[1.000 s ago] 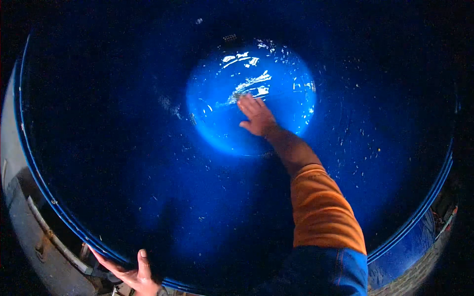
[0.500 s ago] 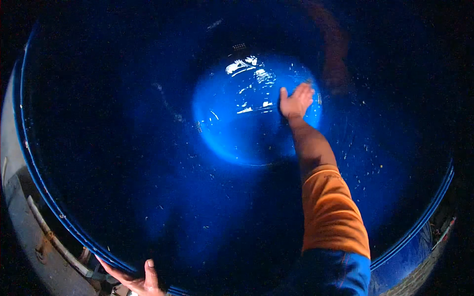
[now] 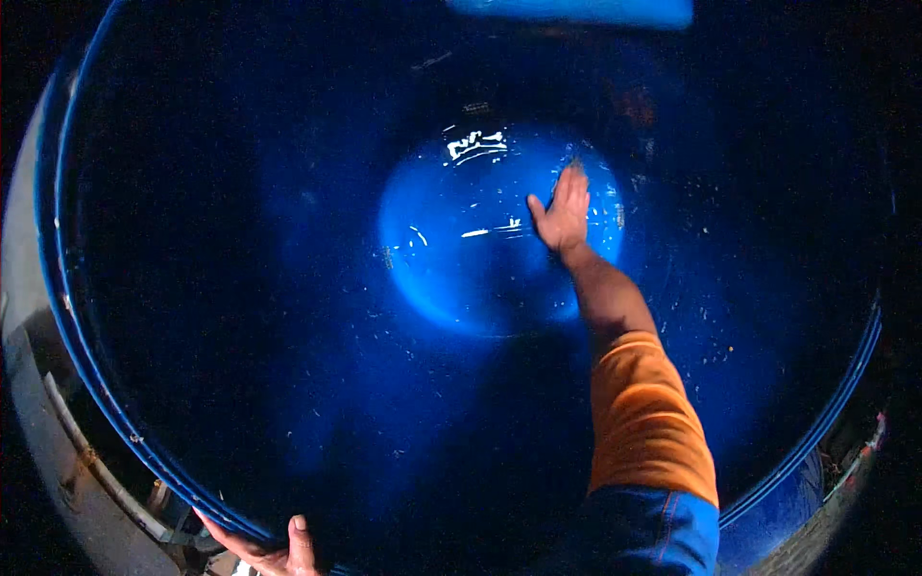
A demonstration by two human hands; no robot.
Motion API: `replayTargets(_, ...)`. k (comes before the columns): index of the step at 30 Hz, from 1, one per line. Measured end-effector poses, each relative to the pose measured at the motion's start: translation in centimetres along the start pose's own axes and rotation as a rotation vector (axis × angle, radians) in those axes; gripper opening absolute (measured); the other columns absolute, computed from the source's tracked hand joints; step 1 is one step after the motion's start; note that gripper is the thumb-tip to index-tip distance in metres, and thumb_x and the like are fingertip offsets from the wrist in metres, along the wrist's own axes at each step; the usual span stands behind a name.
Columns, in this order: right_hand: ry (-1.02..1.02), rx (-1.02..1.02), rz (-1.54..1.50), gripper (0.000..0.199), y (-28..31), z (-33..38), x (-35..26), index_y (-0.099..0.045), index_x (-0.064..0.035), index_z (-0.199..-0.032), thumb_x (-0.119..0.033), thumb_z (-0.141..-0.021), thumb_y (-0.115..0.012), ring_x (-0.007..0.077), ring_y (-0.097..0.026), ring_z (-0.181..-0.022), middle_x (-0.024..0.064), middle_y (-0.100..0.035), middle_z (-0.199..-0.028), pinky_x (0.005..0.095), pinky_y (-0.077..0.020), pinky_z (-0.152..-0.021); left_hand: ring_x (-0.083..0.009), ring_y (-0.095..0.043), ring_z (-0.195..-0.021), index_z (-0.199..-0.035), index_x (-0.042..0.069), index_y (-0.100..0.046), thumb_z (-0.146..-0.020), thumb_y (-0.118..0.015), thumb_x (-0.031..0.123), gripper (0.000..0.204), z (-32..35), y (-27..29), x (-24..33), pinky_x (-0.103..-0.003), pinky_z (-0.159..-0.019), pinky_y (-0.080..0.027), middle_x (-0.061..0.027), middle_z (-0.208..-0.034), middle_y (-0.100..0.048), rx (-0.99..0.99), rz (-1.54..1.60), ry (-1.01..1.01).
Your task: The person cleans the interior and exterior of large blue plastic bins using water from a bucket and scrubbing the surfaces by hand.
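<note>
A large deep blue barrel fills most of the view, its round mouth facing me. Down inside, light falls on its bright blue bottom, which shows white glints and small specks. My right hand reaches in over the right part of that bottom, flat and open, fingers together and thumb spread. It holds nothing; whether the palm touches the surface, I cannot tell. A small dark smudge lies at its fingertips. At the lower left, my left hand grips the barrel's rim, thumb inside and fingers along the outside.
Pale specks dot the dark inner wall. A bright blue patch shows at the top edge. Outside the rim at the left are a grey surface and a pale pipe-like length. Rough ground shows at the lower right.
My right hand has shifted slightly left, its fingers now pointing more upward. The view has tilted, bringing the bright patch in at the top. My left hand stays at the rim.
</note>
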State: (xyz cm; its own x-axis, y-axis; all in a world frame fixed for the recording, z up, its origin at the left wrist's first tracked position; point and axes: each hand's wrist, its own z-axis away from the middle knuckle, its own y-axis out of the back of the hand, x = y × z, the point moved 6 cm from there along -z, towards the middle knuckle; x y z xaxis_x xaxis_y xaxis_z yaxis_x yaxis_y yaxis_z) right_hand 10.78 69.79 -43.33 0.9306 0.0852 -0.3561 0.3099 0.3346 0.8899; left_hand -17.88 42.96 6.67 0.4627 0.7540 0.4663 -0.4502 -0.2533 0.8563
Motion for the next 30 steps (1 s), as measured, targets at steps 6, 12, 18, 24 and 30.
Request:
replayTargets(6,-0.116,-0.116,0.064,0.095,-2.4,15.5,7.2,-0.012,0.0071,-0.143,-0.051,-0.083,-0.057,0.0456,-0.009,-0.138,0.0287,-0.009,-0.149,0.0513,-0.0120,-0.112,-0.0347,-0.030,-0.130,-0.147,0.007,-0.005,-0.077,-0.074,0.011,0.099,-0.6,0.0,1.5,-0.047,-0.107,-0.028,-0.0217,-0.147,-0.021,-0.051,0.087,0.001)
replayTargets(12,-0.056,0.121,0.094,0.092,1.6,2.2,4.1,-0.019,0.0096,-0.141,-0.051,-0.083,-0.057,0.0445,-0.016,-0.136,0.0308,-0.020,-0.145,0.0512,-0.0116,-0.112,-0.0350,-0.030,-0.130,-0.147,0.009,-0.004,-0.077,-0.075,0.014,0.100,-0.7,-0.3,1.2,-0.049,-0.107,-0.029,-0.0210,-0.147,-0.020,-0.052,0.060,0.009)
replayTargets(18,0.026,-0.099,0.051,0.090,1.2,4.0,2.3,-0.016,0.0037,-0.144,-0.051,-0.083,-0.056,0.0382,-0.012,-0.140,0.0235,-0.015,-0.151,0.0499,-0.0111,-0.113,-0.0321,-0.026,-0.133,-0.148,0.007,-0.004,-0.076,-0.070,0.020,0.099,0.2,0.9,-1.1,-0.046,-0.110,-0.020,-0.0180,-0.149,-0.019,-0.015,-0.108,-0.054)
replayTargets(24,-0.120,-0.092,0.124,0.087,2.5,-0.6,3.3,-0.018,0.0033,-0.144,-0.055,-0.086,-0.048,0.0350,-0.013,-0.141,0.0227,-0.019,-0.150,0.0501,-0.0097,-0.113,-0.0323,-0.025,-0.134,-0.148,0.006,-0.004,-0.076,-0.069,0.019,0.098,0.3,0.5,-1.0,-0.047,-0.110,-0.020,-0.0181,-0.149,-0.019,0.034,-0.068,-0.088)
replayTargets(30,-0.007,-0.180,0.204,0.086,2.0,3.8,2.1,-0.027,0.0069,-0.139,-0.059,-0.086,-0.044,0.0358,-0.017,-0.139,0.0230,-0.024,-0.148,0.0471,-0.0103,-0.114,-0.0324,-0.024,-0.135,-0.148,0.006,-0.004,-0.076,-0.067,0.015,0.096,0.2,0.5,-0.4,-0.048,-0.111,-0.018,-0.0180,-0.150,-0.015,-0.004,-0.031,-0.051)
